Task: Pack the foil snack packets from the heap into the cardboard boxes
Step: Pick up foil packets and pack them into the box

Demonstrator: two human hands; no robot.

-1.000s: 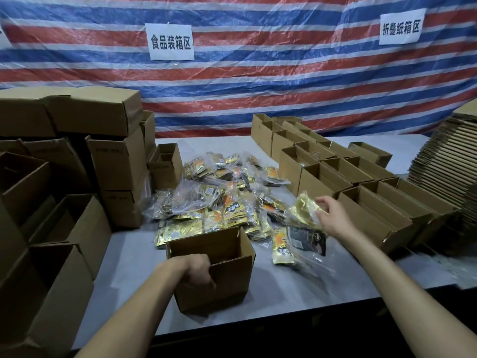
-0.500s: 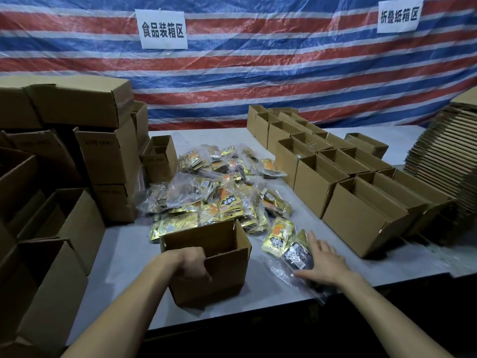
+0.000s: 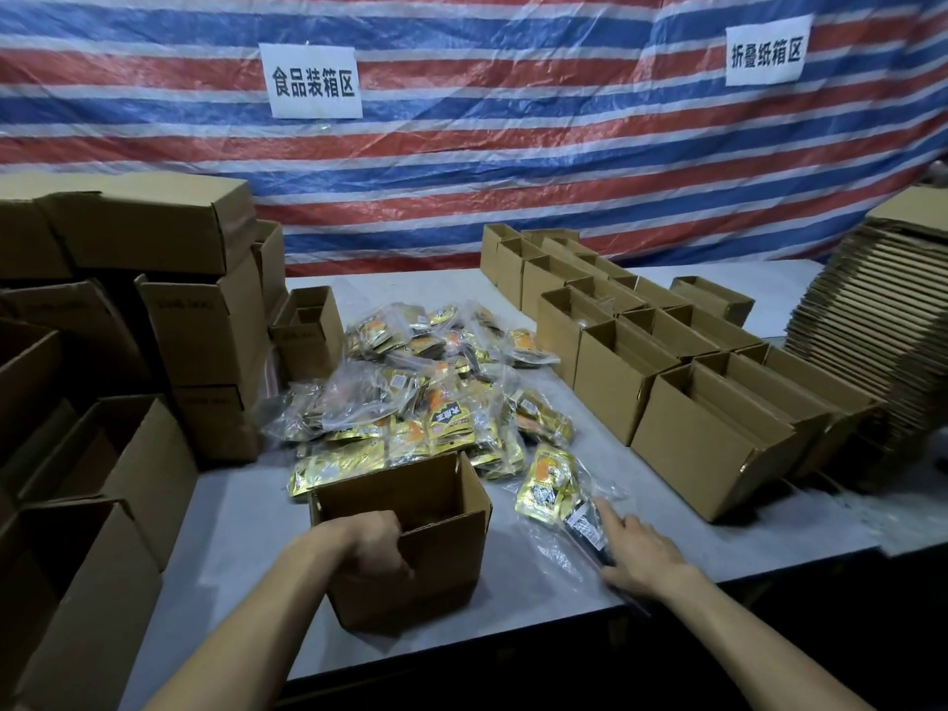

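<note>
L hand (image 3: 377, 543) clamps box (image 3: 410, 595) rim, R hand (image 3: 636, 551) flat-fingered on packet (image 3: 585, 520); sign (image 3: 313, 80) "食品装箱区".

Gold foil snack packets (image 3: 420, 397), many in clear bags, were heaped at the middle of the counter (image 3: 246, 531). An open cardboard box (image 3: 446, 561) was stood upright just in front of them. One gold packet (image 3: 546, 479) was laid flat to its right, beside the heap. More open boxes (image 3: 692, 438) were ranged in rows further right.
</note>
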